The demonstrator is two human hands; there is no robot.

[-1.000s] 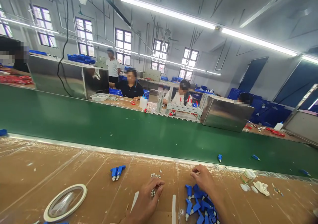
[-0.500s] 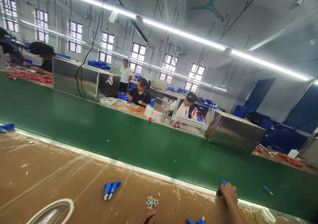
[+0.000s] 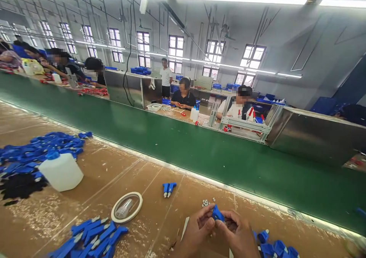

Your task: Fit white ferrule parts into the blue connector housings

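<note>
My left hand (image 3: 196, 229) and my right hand (image 3: 238, 229) meet above the brown tabletop, both closed around one small blue plastic part (image 3: 217, 213). The fingertips press it from both sides, so much of its shape is covered. Just beyond the hands lies a little heap of small pale grey pieces (image 3: 205, 203). Several blue parts (image 3: 278, 246) rest beside my right wrist. To the left, two blue parts with pale tips (image 3: 169, 189) lie side by side.
A green conveyor belt (image 3: 183, 143) runs across beyond the table. On the left are a ring of tape (image 3: 139, 208), a white bottle (image 3: 61, 173), a pile of blue parts (image 3: 45, 145) and a nearer group (image 3: 94, 235). Co-workers sit across the belt near metal boxes (image 3: 314, 136).
My view has swung left and down. My right hand has come back from the belt's edge to my left hand, and both now hold the blue part over the table.
</note>
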